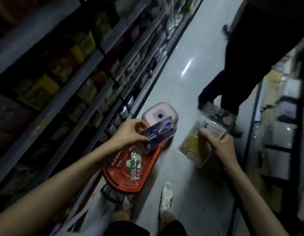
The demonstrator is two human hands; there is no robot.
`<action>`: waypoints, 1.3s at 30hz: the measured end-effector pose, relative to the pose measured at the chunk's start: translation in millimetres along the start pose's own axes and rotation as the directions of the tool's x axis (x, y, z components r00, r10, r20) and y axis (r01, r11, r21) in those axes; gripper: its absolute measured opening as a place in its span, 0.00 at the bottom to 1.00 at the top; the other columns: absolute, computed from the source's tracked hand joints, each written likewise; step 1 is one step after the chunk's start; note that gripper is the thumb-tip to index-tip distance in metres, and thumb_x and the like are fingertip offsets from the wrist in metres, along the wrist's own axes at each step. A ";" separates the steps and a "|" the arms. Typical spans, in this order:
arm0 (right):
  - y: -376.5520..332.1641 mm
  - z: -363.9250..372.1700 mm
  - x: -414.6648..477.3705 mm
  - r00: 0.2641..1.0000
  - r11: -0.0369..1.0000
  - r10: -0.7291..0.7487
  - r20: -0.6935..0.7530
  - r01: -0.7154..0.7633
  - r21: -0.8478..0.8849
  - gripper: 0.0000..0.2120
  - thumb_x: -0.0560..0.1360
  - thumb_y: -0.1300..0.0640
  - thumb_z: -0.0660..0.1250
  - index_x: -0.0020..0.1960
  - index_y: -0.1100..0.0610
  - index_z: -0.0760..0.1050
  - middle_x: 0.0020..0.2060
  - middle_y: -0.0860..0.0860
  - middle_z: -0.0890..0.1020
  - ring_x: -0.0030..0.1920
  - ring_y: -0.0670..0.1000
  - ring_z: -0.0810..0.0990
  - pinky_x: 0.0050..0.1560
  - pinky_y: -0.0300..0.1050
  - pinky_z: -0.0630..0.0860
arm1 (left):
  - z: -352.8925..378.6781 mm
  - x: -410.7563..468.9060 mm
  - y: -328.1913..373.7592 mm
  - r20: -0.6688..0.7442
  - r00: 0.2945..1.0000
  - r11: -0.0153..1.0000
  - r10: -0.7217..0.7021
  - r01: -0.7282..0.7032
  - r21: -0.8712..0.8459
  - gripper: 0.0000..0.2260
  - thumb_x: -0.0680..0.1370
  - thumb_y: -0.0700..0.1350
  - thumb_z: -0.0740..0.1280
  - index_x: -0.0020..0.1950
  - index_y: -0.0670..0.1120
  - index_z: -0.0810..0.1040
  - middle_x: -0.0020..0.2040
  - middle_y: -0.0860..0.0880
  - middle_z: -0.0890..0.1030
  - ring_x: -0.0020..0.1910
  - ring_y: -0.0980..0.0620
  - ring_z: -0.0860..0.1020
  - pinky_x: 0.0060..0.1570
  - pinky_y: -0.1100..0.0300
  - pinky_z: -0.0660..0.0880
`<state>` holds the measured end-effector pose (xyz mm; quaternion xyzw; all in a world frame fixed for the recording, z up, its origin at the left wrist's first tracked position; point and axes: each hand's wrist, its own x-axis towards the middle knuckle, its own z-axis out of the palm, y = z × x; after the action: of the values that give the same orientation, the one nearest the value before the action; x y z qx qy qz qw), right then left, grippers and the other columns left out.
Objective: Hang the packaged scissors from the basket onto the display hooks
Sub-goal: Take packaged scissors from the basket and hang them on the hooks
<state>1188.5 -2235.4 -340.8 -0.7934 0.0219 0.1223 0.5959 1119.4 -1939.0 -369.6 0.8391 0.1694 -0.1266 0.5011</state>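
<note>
Centre of frame: left hand (129,133) pinches a purple scissors pack (159,133) by its edge, above the red basket (113,174) on the floor. Right hand (217,142), centre-right, grips clear packs (199,145), too blurred to tell contents. More packs (134,166) in the basket, details unclear. Shelves (79,82) at left are dark and smeared; no hooks made out.

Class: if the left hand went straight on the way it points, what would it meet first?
Probably the lilac square plastic box beyond the blue scissors card the left hand pinches; depth unclear.
</note>
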 end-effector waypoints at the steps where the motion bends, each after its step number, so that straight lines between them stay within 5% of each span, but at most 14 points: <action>1: -20.2 -11.9 -7.0 0.998 0.997 -0.063 0.009 0.063 -0.037 0.05 0.75 0.63 0.74 0.42 0.54 0.82 0.35 0.44 0.85 0.38 0.40 0.82 0.41 0.33 0.78 | -10.5 -2.5 26.8 0.013 0.998 0.996 0.057 -0.058 0.068 0.15 0.64 0.39 0.83 0.46 0.49 0.84 0.40 0.53 0.86 0.37 0.63 0.81 0.43 0.63 0.79; 4: -75.7 -42.1 -23.9 0.969 0.945 -0.246 0.017 0.244 -0.217 0.04 0.75 0.55 0.75 0.46 0.54 0.82 0.40 0.48 0.85 0.41 0.44 0.84 0.42 0.37 0.78 | -41.3 -12.0 107.7 0.062 0.974 0.959 0.216 -0.223 0.173 0.13 0.66 0.43 0.83 0.46 0.53 0.85 0.40 0.55 0.86 0.38 0.63 0.83 0.41 0.67 0.78; 7: -115.8 -66.4 -41.1 0.921 0.825 -0.389 0.017 0.357 -0.438 0.08 0.78 0.51 0.72 0.55 0.52 0.80 0.44 0.49 0.84 0.44 0.52 0.83 0.44 0.48 0.77 | -64.1 -26.5 178.1 0.076 0.920 0.911 0.384 -0.391 0.129 0.12 0.66 0.40 0.83 0.45 0.46 0.85 0.39 0.52 0.86 0.38 0.60 0.84 0.41 0.66 0.79; 9: -141.4 -79.1 -60.2 0.880 0.756 -0.474 0.016 0.416 -0.505 0.13 0.81 0.52 0.67 0.65 0.53 0.77 0.51 0.47 0.83 0.49 0.54 0.83 0.46 0.46 0.77 | -74.2 -40.8 220.6 0.086 0.884 0.881 0.460 -0.466 0.079 0.11 0.67 0.40 0.82 0.46 0.43 0.85 0.40 0.49 0.87 0.39 0.56 0.85 0.41 0.64 0.81; 14: -191.2 -93.2 -109.6 0.846 0.773 -0.533 -0.011 0.482 -0.412 0.25 0.80 0.61 0.55 0.77 0.51 0.67 0.72 0.43 0.74 0.72 0.41 0.72 0.73 0.40 0.67 | -83.2 -72.1 288.5 0.151 0.842 0.846 0.517 -0.477 -0.236 0.09 0.73 0.41 0.77 0.50 0.37 0.85 0.45 0.40 0.87 0.41 0.48 0.83 0.38 0.59 0.80; 18: -220.2 -94.5 -154.0 0.833 0.820 -0.531 -0.154 0.460 -0.340 0.25 0.79 0.60 0.55 0.74 0.42 0.69 0.70 0.38 0.73 0.70 0.38 0.72 0.69 0.35 0.69 | -65.1 -99.8 326.1 0.257 0.783 0.809 0.566 -0.469 -0.354 0.10 0.77 0.47 0.75 0.51 0.40 0.87 0.44 0.43 0.87 0.40 0.51 0.81 0.37 0.59 0.77; 23: -236.7 -105.2 -204.6 0.813 0.871 -0.491 -0.314 0.460 -0.171 0.25 0.78 0.60 0.62 0.74 0.46 0.70 0.71 0.45 0.74 0.72 0.48 0.72 0.70 0.57 0.73 | -26.6 -146.3 363.4 0.436 0.667 0.792 0.604 -0.437 -0.427 0.14 0.80 0.49 0.70 0.56 0.39 0.85 0.50 0.42 0.87 0.44 0.51 0.83 0.40 0.60 0.78; 29: -242.3 -141.3 -276.1 0.800 0.872 -0.426 -0.422 0.487 0.045 0.16 0.77 0.73 0.66 0.62 0.62 0.80 0.55 0.44 0.86 0.58 0.44 0.84 0.53 0.34 0.78 | 24.3 -185.8 395.0 0.546 0.608 0.814 0.576 -0.366 -0.452 0.17 0.74 0.54 0.75 0.57 0.44 0.86 0.56 0.39 0.85 0.52 0.41 0.80 0.47 0.53 0.76; 35: -227.3 -191.8 -338.5 0.710 0.883 -0.370 -0.599 0.469 0.011 0.13 0.74 0.69 0.72 0.55 0.57 0.84 0.52 0.44 0.87 0.56 0.43 0.84 0.53 0.35 0.79 | 84.6 -240.9 414.1 0.580 0.592 0.809 0.560 -0.239 -0.538 0.13 0.77 0.48 0.74 0.57 0.43 0.85 0.53 0.41 0.86 0.52 0.44 0.86 0.55 0.48 0.80; 39: -210.1 -216.1 -378.6 0.621 0.911 -0.236 -0.747 0.409 0.051 0.13 0.73 0.66 0.75 0.43 0.48 0.88 0.48 0.46 0.88 0.52 0.47 0.86 0.58 0.47 0.81 | 126.1 -285.8 413.9 0.684 0.453 0.797 0.572 -0.108 -0.595 0.23 0.77 0.56 0.71 0.65 0.42 0.81 0.60 0.39 0.83 0.59 0.41 0.83 0.59 0.47 0.78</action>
<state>895.7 -2422.2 -3.8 -0.6967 0.1258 -0.3150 0.6321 1024.0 -2277.7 11.3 0.5393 -0.2456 -0.3610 0.7201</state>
